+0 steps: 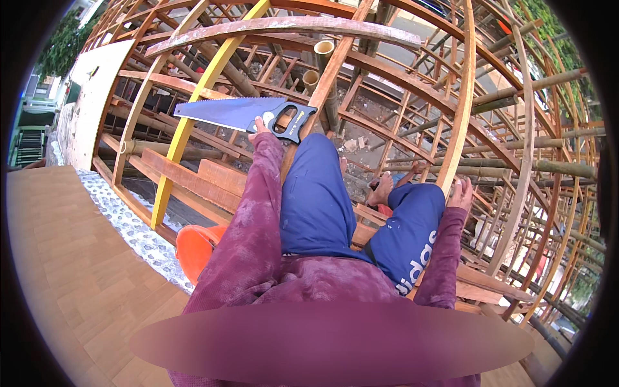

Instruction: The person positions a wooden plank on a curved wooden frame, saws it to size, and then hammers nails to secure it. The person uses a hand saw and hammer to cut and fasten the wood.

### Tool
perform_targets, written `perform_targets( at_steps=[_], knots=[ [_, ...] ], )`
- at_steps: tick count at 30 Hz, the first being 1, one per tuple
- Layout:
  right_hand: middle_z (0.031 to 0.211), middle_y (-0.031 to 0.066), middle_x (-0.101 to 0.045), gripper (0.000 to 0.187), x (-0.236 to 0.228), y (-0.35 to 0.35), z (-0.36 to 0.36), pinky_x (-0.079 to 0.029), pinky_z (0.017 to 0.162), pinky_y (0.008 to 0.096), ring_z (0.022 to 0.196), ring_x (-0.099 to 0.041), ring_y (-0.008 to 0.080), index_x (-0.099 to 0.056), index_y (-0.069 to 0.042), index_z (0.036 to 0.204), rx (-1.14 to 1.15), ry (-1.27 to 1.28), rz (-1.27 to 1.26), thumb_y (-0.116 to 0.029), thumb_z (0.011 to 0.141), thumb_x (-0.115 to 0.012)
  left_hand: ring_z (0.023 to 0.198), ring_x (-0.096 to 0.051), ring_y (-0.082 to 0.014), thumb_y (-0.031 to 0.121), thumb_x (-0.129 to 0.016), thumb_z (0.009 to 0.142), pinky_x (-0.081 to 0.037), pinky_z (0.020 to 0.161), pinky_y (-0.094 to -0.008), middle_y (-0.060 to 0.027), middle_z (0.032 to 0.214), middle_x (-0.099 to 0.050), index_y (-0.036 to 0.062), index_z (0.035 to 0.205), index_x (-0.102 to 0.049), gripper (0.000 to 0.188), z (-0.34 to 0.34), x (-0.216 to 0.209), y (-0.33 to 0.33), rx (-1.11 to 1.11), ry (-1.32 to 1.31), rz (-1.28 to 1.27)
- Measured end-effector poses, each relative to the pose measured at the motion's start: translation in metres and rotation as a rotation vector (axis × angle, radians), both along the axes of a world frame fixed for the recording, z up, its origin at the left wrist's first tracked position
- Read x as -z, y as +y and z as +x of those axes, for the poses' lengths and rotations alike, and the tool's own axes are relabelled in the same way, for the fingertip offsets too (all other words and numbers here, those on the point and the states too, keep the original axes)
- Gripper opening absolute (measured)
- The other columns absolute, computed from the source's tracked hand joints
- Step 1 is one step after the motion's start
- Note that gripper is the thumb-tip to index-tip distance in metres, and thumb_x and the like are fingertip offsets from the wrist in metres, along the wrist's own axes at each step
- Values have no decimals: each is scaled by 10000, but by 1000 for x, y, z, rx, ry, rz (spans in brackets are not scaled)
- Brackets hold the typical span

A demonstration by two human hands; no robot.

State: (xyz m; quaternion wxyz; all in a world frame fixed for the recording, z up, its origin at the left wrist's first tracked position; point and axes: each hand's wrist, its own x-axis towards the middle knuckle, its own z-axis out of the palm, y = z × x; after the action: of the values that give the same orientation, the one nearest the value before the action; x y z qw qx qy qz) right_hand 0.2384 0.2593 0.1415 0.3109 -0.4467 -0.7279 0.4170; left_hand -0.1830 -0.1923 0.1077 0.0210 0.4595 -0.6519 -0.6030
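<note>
A hand saw [222, 111] with a bluish blade and a dark blue handle lies across the timbers ahead of my left knee. My left hand [260, 129] is closed on it where the blade meets the handle. The saw's tip points left, over a yellow-painted timber [213, 72]. Beside my right knee, my right hand [460, 195] has its fingers apart and holds nothing that I can see. It is next to the lower part of a long light-brown timber [464, 97], and I cannot tell whether it touches it.
Bare feet [380, 190] show beyond and between my knees. An orange rounded container [195, 250] stands by my left arm. Wooden framing and bamboo poles [567, 169] spread around, with open gaps down to the ground. Tan panels [77, 258] lie at left.
</note>
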Motion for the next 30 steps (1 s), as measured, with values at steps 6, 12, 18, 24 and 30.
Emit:
perform_targets(
  at_steps=[6, 12, 18, 24, 30],
  knots=[
    [1282, 202, -570, 623, -168, -191, -67, -399, 1064, 446, 1240, -508, 375, -523, -5, 1342, -538, -128, 297, -203, 790, -733, 1047, -627, -403, 536, -726, 803, -494, 907, -486, -287, 1174, -615, -119, 1284, -484, 848, 8, -89, 40, 149, 5, -275],
    [1483, 126, -411, 759, -180, -248, -116, -250, 1141, 505, 1377, -372, 314, -433, -121, 1445, -764, -98, 672, -191, 738, -698, 725, -676, -213, 258, -704, 916, -596, 598, -343, -150, 934, -677, -64, 1099, -611, 382, 13, -148, 61, 424, 494, 98],
    [1140, 88, -612, 396, -185, -226, -100, -411, 966, 410, 1115, -566, 251, -612, -69, 1180, -592, -414, 693, -199, 808, -569, 784, -634, -143, 189, -686, 936, -546, 659, -268, -87, 954, -658, -43, 1114, -602, 304, 100, -183, 179, 1077, 657, 277],
    [1090, 102, -616, 371, -200, -205, -9, -442, 930, 378, 1038, -586, 246, -554, -32, 1185, -172, -472, 868, -197, 852, -554, 759, -612, -98, 113, -687, 930, -524, 670, -243, -52, 916, -650, -20, 1062, -601, 206, 239, -193, 280, 1700, 480, 660],
    [872, 155, -655, 428, -221, -198, 83, -535, 743, 433, 860, -675, 360, -536, -43, 1023, 57, -572, 273, -60, 639, -724, 877, -643, -144, 230, -744, 894, -527, 797, -283, -98, 1000, -672, -23, 1110, -572, 375, 347, -225, 334, 2325, 204, 907]
  ],
)
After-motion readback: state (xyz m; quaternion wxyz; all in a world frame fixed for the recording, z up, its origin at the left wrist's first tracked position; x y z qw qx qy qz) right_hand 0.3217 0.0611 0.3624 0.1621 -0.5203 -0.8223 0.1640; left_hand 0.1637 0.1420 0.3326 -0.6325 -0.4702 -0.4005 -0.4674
